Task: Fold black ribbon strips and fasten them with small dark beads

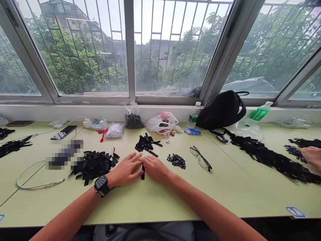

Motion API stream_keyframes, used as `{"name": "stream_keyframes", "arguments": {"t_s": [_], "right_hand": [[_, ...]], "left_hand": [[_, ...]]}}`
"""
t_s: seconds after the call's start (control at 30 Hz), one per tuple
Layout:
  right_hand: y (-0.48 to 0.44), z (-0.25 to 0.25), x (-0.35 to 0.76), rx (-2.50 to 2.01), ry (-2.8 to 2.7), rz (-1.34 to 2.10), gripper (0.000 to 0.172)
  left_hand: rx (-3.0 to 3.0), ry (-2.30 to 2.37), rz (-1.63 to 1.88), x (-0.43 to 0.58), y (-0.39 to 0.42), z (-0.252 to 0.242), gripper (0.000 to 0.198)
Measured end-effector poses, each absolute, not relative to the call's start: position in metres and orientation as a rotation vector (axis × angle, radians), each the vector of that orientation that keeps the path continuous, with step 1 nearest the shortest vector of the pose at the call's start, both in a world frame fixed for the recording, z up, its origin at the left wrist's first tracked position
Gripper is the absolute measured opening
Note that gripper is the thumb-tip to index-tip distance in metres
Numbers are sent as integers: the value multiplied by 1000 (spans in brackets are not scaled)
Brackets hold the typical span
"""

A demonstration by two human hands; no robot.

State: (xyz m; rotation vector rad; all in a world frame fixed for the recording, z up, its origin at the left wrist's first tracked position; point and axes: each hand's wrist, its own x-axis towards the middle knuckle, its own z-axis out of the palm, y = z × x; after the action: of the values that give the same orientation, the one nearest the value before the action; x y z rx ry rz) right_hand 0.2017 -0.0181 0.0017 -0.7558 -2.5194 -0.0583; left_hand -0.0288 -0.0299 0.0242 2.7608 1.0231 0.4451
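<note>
My left hand (pixel 126 169), with a ring and a watch at the wrist, rests on the green table with its fingers together, thumb and fingertips at a short black strip (pixel 142 174). Touching it from the right, my right hand (pixel 155 169) has its fingers curled down over the strip's upper end. Left of my hands lies a large heap of black strips (pixel 95 164). A smaller bunch of strips (pixel 146 143) lies just beyond my fingertips. To the right is a pile of small dark rings (pixel 177 161).
Eyeglasses (pixel 200 158) lie right of the rings. Bags, a bottle (pixel 194 115) and a black backpack (pixel 222 110) line the window side. Another person's hand (pixel 311 156) is at far right, near a long row of black strips (pixel 273 159). A white cable (pixel 37 184) curves at left.
</note>
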Motion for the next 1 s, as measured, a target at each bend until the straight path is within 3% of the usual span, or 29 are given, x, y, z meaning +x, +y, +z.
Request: {"name": "stream_keyframes", "arguments": {"t_s": [0.23, 0.5, 0.67, 0.87, 1.0], "right_hand": [[-21, 8, 202, -719, -2603, -82, 30], [-25, 13, 203, -634, -2597, -64, 35], [-26, 12, 202, -610, -2640, -148, 27], [-26, 13, 202, -668, -2622, -22, 36], [-23, 10, 202, -737, -2534, 46, 28]], "left_hand": [[2744, 1050, 450, -29, -29, 22, 50], [2737, 1036, 452, -29, -28, 19, 49], [2769, 1007, 494, -29, -27, 18, 50], [2745, 1025, 466, -30, -27, 18, 47], [2748, 1046, 422, -28, -30, 24, 48]]}}
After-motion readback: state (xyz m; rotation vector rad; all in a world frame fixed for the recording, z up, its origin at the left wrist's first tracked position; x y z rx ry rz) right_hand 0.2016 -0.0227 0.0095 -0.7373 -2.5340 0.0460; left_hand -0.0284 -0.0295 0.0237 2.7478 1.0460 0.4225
